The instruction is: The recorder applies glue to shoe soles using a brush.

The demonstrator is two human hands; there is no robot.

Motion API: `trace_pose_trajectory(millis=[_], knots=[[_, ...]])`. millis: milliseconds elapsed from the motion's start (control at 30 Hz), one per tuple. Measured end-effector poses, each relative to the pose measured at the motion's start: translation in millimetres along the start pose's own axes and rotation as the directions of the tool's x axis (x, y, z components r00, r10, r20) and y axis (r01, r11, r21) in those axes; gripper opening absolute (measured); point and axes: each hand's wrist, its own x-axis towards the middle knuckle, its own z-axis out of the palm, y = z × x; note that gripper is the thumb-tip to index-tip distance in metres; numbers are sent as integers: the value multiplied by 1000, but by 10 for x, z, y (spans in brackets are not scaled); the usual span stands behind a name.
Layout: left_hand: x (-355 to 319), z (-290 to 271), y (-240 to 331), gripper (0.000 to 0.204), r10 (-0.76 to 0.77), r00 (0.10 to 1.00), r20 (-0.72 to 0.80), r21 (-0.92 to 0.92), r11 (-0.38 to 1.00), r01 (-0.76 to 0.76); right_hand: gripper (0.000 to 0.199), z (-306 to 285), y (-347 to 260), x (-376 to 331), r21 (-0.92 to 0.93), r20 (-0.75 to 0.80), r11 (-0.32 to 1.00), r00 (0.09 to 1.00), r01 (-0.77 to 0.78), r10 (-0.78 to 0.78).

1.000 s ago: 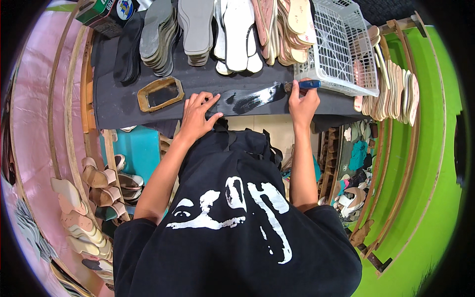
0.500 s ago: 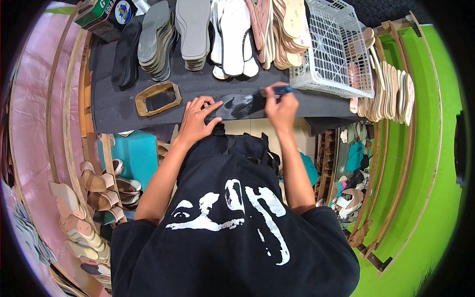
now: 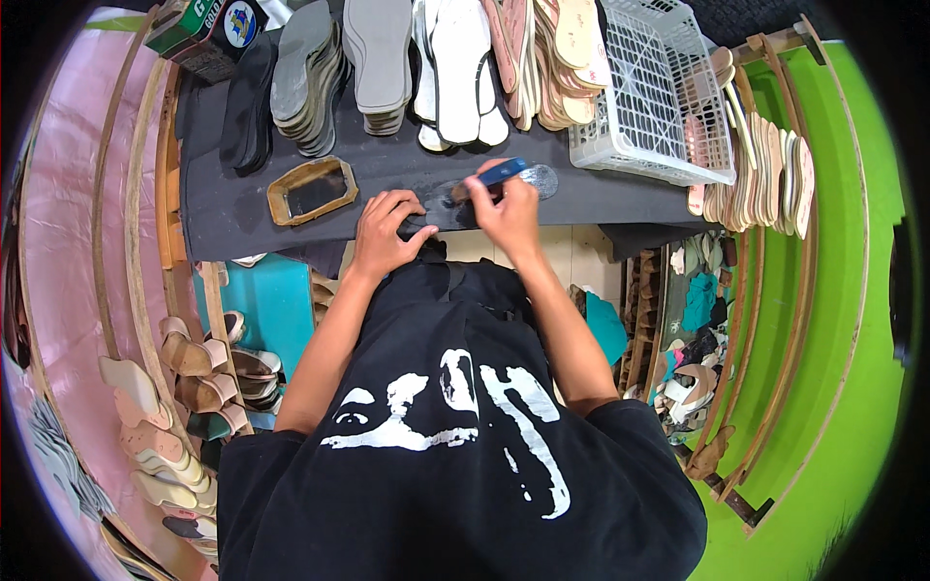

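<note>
Pressing down with left hand (image 3: 386, 232), fingers spread flat on near end of a dark shiny sole (image 3: 484, 191) lying on the bench (image 3: 223, 213). Gripping a blue-handled brush (image 3: 502, 173) in right hand (image 3: 506, 211), fingers curled tight around the handle, brush head resting on the sole near its middle. Sole lying flat along the front part of the dark bench top, running left to right between the two hands, far end glinting just past the right hand. Sitting left of the left hand, apart from it: a shallow wooden-rimmed tray (image 3: 312, 190) with a dark inside. Lining the back of the bench: a stack of black soles (image 3: 247, 107), a stack of grey soles (image 3: 305, 77), another grey stack (image 3: 378, 63), white soles (image 3: 460, 73), and tan and pink soles (image 3: 547, 58) standing on edge. Standing at the right end of the bench, just beyond the right hand: a white plastic basket (image 3: 644, 92). Leaning beside the basket on the right: more pale insoles (image 3: 765, 165) in a row. Showing under the bench on the left: a teal box (image 3: 276, 305) and sandals (image 3: 199, 373) on a rack. Wearing a black shirt (image 3: 455, 465) with white print.
</note>
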Motion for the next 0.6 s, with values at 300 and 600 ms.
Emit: trace_pose_trajectory(millis=[300,600], knots=[[26,-13,7,46,-30,999,-37,-55,998,28,19,-932,559,296,-346,-304,936,951,-60,-52],[57,-77,36,46,-52,999,9,-94,994,53,28,-324,100,-52,-486,24,830,953,274,-301]])
